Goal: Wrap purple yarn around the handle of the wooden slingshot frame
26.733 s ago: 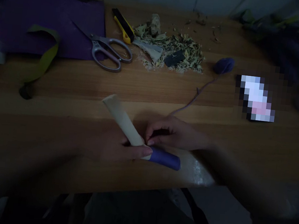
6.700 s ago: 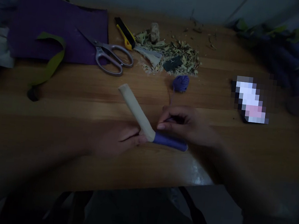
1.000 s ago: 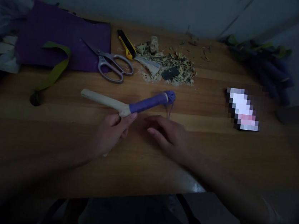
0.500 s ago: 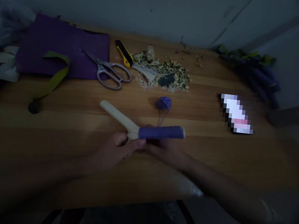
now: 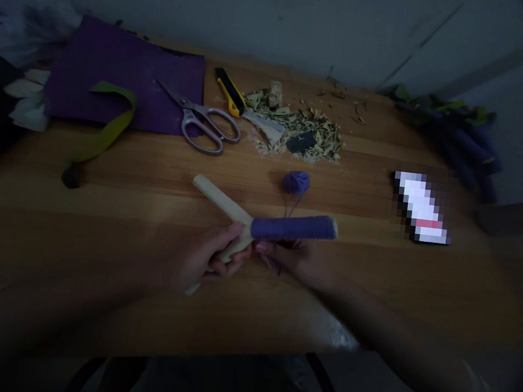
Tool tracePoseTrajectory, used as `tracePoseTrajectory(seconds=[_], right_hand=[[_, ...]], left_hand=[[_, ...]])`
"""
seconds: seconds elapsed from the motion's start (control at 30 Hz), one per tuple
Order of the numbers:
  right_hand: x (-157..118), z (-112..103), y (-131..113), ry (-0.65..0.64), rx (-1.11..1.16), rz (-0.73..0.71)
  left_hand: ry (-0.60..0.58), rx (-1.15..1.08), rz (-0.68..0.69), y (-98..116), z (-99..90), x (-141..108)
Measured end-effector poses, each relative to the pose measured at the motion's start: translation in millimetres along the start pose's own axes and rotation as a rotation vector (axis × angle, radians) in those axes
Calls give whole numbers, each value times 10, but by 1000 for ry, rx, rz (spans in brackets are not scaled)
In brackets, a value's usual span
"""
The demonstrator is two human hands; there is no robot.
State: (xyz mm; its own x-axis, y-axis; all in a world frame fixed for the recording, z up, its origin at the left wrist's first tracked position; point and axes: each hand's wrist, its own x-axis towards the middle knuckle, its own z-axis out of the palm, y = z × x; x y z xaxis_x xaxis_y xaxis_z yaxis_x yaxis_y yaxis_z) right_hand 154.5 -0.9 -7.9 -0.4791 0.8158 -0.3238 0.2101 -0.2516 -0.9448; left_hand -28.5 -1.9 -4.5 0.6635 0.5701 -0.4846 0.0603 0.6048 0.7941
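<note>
A pale Y-shaped wooden stick (image 5: 223, 199) has its right arm wrapped in purple thread (image 5: 293, 227). My left hand (image 5: 210, 253) is closed around its lower stem, thumb on top near the fork. Just below the wrapped arm, my right hand (image 5: 299, 260) pinches the purple thread, and a small loop hangs by its fingertips. A purple ball of thread (image 5: 296, 182) lies on the table beyond the stick, with a strand running down behind the wrapped arm.
Scissors (image 5: 203, 128) lie partly on a purple sheet (image 5: 128, 80), beside a green strip (image 5: 112, 132). Farther back are a yellow cutter (image 5: 230, 94) and wood shavings (image 5: 318, 133). A phone (image 5: 420, 208) and wrapped bundles (image 5: 466, 137) lie at the right.
My left hand has shifted down onto the stem, which now shows below it. My right hand has come out from behind the fork to the right. The whole view has shifted slightly.
</note>
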Motion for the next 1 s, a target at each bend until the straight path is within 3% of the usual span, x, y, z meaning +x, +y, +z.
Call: tracePoseTrajectory(seconds=[0.17, 0.27, 0.4, 0.6, 0.7, 0.83, 1.0], right_hand=[[-26, -35, -42, 36, -12, -32], [-13, -129, -22, -45, 54, -44], [36, -258, 26, -197, 116, -27], [76, -371, -27, -372, 55, -87], [45, -396, -66, -361, -22, -122], [-11, -406, -127, -233, -196, -175], [-61, -397, -155, -100, -666, -436]], left_hand=[[-60, -73, -23, 6, 15, 7], [-97, -40, -47, 47, -11, 3], [-191, 173, -58, 137, -91, -23], [-225, 639, -14, 173, -106, -28], [-175, 696, -23, 149, -72, -20], [-39, 655, -33, 107, -35, -22], [128, 697, -48, 48, 4, -23]])
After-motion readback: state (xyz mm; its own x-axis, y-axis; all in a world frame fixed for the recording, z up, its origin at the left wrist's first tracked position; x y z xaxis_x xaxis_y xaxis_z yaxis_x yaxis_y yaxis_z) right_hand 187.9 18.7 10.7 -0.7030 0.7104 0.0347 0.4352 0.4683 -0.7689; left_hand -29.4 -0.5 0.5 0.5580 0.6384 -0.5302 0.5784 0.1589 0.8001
